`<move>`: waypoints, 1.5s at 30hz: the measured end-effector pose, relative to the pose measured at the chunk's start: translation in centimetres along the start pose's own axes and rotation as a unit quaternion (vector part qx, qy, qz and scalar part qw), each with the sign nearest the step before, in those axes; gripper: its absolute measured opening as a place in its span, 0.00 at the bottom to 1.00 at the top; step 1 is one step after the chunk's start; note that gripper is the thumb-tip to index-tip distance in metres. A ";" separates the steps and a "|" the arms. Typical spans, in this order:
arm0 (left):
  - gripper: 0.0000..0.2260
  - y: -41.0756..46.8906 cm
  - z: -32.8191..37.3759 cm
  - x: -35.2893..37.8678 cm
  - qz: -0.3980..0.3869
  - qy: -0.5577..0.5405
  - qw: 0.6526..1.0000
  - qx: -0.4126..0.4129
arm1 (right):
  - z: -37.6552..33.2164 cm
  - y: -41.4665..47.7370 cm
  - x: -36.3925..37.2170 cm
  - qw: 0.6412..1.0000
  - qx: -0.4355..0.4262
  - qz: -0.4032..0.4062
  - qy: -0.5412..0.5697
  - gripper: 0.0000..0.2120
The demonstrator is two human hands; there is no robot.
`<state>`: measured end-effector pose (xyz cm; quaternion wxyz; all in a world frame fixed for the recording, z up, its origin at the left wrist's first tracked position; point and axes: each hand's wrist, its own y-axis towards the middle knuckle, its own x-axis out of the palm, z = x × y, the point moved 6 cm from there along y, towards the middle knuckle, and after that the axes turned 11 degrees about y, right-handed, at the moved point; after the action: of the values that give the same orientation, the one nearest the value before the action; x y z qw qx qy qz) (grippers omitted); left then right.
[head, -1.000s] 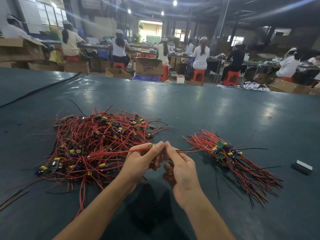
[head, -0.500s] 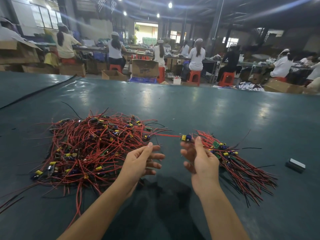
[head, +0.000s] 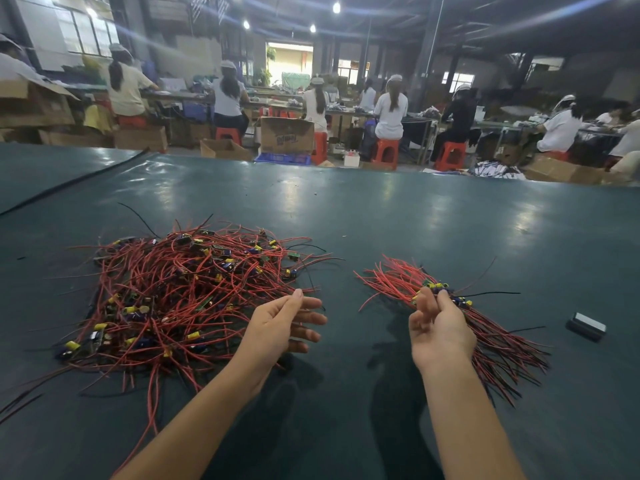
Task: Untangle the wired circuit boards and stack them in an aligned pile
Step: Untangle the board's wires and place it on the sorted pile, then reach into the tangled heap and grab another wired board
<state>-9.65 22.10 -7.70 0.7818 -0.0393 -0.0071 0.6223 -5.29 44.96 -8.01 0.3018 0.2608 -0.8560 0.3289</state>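
The sorted pile (head: pixel 446 317) of wired boards lies right of centre in the frame, its boards bunched at one spot and the red wires fanning toward the lower right and upper left. The right hand (head: pixel 438 332) sits over that bunch of boards with fingers curled near the top; whether they pinch a board or have just let one go, I cannot tell. To do this step well, the board should land squarely on the others, its wires laid along the same diagonal, then be patted flush before the hand leaves.

The left hand (head: pixel 284 327) hovers at centre, fingers spread and empty, just beside the right edge of the tangled heap (head: pixel 180 296) that fills the left of the frame. It should next take a board from the loose outer edge and draw it out slowly along its wire, not yank across the mass.

Around lies the dark green table (head: pixel 381 220); a small dark block (head: pixel 587 325) sits at the right edge.
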 end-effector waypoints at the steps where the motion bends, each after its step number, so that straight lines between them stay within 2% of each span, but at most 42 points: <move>1: 0.16 0.0 0.0 0.0 0.000 0.004 1.000 0.003 | 0.0 -0.1 0.0 1.000 -0.006 0.005 0.009 0.04; 3: 0.14 0.0 0.2 -0.1 0.003 0.033 0.999 0.029 | -0.1 -0.2 0.0 0.999 -0.018 0.012 0.024 0.03; 5: 0.10 -0.4 1.1 -0.2 0.024 0.137 0.983 0.117 | 0.0 -0.5 0.0 0.999 -0.016 0.012 0.038 0.03; 6: 0.08 -0.7 1.9 -0.3 0.045 0.218 0.957 0.187 | 0.1 -0.6 0.1 0.999 -0.012 0.010 0.042 0.03; 8: 0.05 -1.8 3.3 -0.1 0.084 0.362 0.867 0.333 | 0.3 -0.8 0.3 0.999 -0.009 0.003 0.038 0.03; 10: 0.06 -2.7 4.1 0.2 0.106 0.431 0.794 0.416 | 0.7 -1.0 0.5 1.000 -0.010 -0.004 0.028 0.03; 12: 0.06 -3.2 4.7 0.1 0.139 0.451 0.759 0.449 | 1.1 -1.2 0.6 1.000 -0.004 -0.014 0.018 0.02; 15: 0.08 -3.1 4.9 -0.9 0.196 0.483 0.740 0.424 | 1.9 -1.5 1.0 0.999 0.018 -0.043 -0.004 0.04; 17: 0.10 -2.1 4.1 -2.0 0.228 0.521 0.743 0.353 | 2.4 -1.7 1.3 0.998 0.028 -0.060 -0.015 0.10; 19: 0.16 -0.8 2.9 -3.3 0.232 0.565 0.752 0.249 | 2.9 -1.9 1.4 0.996 0.035 -0.072 -0.026 0.12; 22: 0.25 0.9 0.7 -5.3 0.204 0.599 0.769 0.092 | 3.5 -2.3 1.5 0.994 0.045 -0.087 -0.049 0.11; 24: 0.27 1.4 -0.2 -5.7 0.186 0.604 0.773 0.044 | 3.8 -2.5 1.6 0.993 0.049 -0.093 -0.061 0.10; 28: 0.26 1.4 -0.1 -5.2 0.194 0.602 0.772 0.068 | 4.2 -2.7 1.7 0.991 0.053 -0.101 -0.076 0.08; 33: 0.21 1.4 0.5 -5.5 0.213 0.514 0.824 0.110 | 4.4 -2.7 1.7 0.989 0.055 -0.110 -0.087 0.07; 38: 0.19 1.8 0.1 -6.4 0.215 0.430 0.872 0.088 | 4.5 -2.8 1.8 0.987 0.057 -0.119 -0.094 0.06; 41: 0.19 2.1 -0.1 -6.5 0.215 0.438 0.868 0.093 | 4.6 -2.9 1.8 0.986 0.059 -0.121 -0.101 0.06; 45: 0.13 1.8 0.2 -6.4 0.231 0.428 0.865 0.124 | 4.7 -2.9 1.7 0.985 0.063 -0.123 -0.106 0.06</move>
<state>-12.87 16.29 -7.42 0.5398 -0.2057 0.4148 0.7030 -6.22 39.21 -8.47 0.2303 0.4162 -0.8221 0.3128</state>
